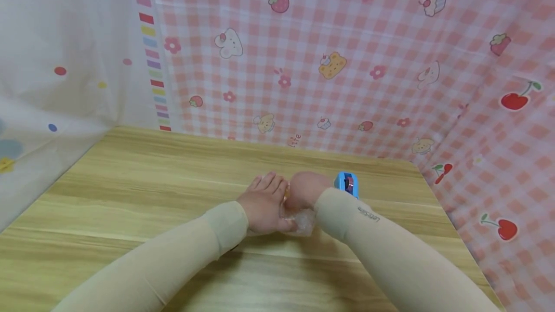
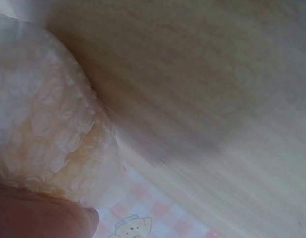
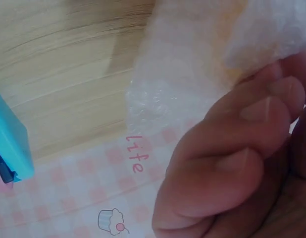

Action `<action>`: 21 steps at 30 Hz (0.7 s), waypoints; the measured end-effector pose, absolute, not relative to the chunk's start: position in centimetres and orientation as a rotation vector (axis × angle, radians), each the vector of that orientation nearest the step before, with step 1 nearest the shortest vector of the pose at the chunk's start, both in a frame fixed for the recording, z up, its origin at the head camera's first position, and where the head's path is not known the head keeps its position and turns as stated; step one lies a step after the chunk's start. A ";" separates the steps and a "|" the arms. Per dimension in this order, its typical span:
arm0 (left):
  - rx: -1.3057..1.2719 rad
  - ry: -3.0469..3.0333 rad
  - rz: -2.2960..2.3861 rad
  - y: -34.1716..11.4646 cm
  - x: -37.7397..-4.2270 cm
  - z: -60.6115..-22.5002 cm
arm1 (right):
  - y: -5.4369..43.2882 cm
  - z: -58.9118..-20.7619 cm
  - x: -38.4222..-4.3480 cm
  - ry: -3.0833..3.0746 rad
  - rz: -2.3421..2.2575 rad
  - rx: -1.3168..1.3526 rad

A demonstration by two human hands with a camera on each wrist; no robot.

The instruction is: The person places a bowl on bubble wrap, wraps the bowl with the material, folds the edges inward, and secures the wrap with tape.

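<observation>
A piece of clear bubble wrap point(image 1: 305, 223) lies on the table under both hands, folded around something yellowish that is mostly hidden. My left hand point(image 1: 262, 206) rests on its left side with the fingers straight, pointing away from me. In the left wrist view the wrap point(image 2: 49, 114) bulges in a rounded roll, and part of a finger point(image 2: 39, 215) lies along it. My right hand point(image 1: 305, 191) is bent over the right side. The right wrist view shows its curled fingers point(image 3: 227, 148) gripping the wrap point(image 3: 178, 69), a loose flap of which spreads beside them.
Just beyond my right wrist stands a blue tape dispenser point(image 1: 353, 182) with a roll in it. The wooden table point(image 1: 143, 196) ends at a pink checked cloth point(image 1: 277, 61) behind and to the right, and a pale dotted cloth point(image 1: 65, 61) hangs at left.
</observation>
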State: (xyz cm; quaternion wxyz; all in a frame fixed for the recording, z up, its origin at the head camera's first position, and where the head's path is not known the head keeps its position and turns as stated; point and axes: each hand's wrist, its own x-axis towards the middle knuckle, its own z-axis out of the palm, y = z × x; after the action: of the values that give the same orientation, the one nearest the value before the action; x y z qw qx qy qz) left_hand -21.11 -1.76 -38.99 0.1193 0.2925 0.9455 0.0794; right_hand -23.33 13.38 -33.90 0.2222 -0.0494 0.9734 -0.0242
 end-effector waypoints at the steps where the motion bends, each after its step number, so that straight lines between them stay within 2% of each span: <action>1: 0.855 2.762 0.225 -1.8 -21.1 -39.0 | 13.5 -33.9 -23.3 2.692 -0.086 -0.119; 21: 0.853 2.763 0.150 -1.7 -21.1 -39.0 | 15.4 -34.4 -23.4 2.684 -0.202 -0.126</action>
State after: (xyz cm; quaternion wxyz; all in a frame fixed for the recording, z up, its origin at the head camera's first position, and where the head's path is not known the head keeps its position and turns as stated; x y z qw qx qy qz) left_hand -21.08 -1.66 -38.99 0.1228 0.2924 0.9470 0.0513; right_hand -23.38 15.41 -34.44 0.2216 -0.0455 0.9713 -0.0731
